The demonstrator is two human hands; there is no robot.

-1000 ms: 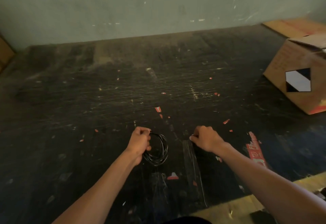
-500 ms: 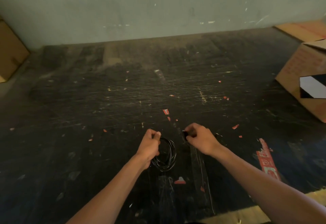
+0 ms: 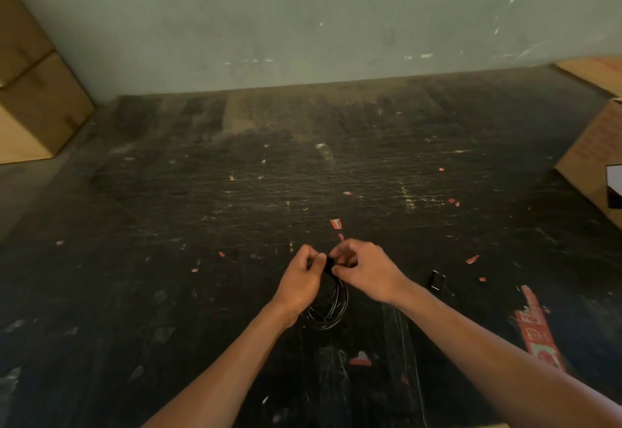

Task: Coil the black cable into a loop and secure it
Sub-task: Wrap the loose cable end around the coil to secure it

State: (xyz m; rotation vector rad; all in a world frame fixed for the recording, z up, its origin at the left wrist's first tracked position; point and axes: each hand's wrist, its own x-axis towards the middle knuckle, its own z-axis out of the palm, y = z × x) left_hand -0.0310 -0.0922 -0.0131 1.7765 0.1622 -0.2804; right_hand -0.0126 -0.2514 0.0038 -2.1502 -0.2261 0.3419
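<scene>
The black cable (image 3: pixel 331 309) is wound into a small loop of several turns and hangs below my two hands over the dark floor. My left hand (image 3: pixel 301 281) is closed around the top of the loop. My right hand (image 3: pixel 365 271) meets it from the right, its fingertips pinched on a small black piece at the top of the loop, between the two hands. What that piece is cannot be made out. The upper part of the loop is hidden by my fingers.
A small black square object (image 3: pixel 437 280) lies on the floor right of my right wrist. Cardboard boxes stand at the left (image 3: pixel 30 97) and right (image 3: pixel 595 158) edges. A red tape strip (image 3: pixel 538 330) and red scraps litter the scratched floor (image 3: pixel 235 192).
My right hand has moved left from the floor to the top of the loop and joined my left hand. The view has panned left.
</scene>
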